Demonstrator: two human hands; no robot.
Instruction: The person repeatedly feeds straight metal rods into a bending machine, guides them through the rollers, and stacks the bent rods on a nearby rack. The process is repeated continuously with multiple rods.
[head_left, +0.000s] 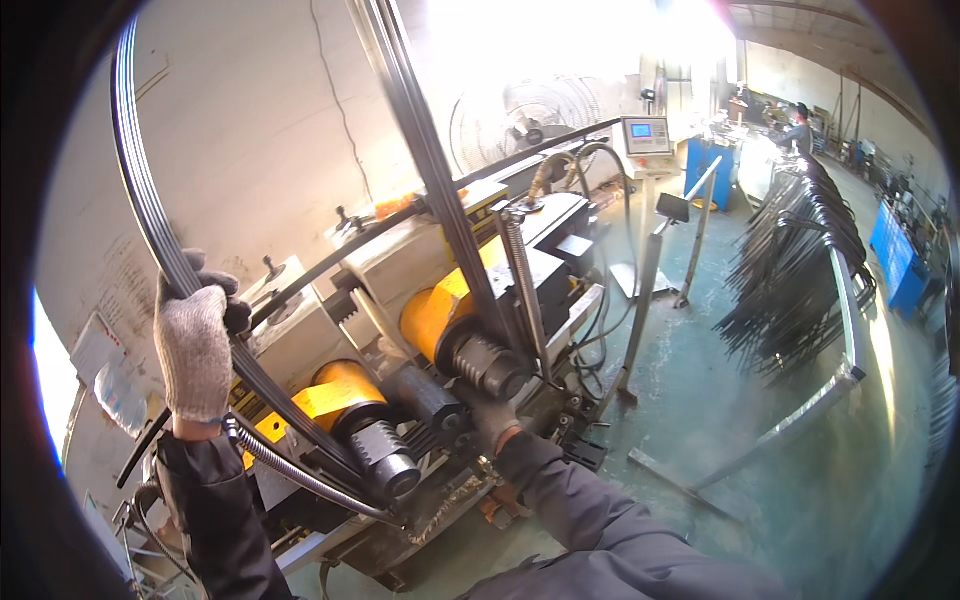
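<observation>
My left hand, in a grey knit glove, is closed round a bundle of long dark metal bars. The bars slope down to a grooved black roller on the machine's near-left side. My right hand reaches in beneath a second grooved roller; its fingers are hidden. Beside that hand is a thick black cylinder. Another upright bundle of dark bars runs down to the second roller. Yellow housings stand behind both rollers.
A control box with a small lit screen stands behind the machine. To the right, many thin dark bent rods hang on a metal rack. A large fan is by the wall. Another person is far back.
</observation>
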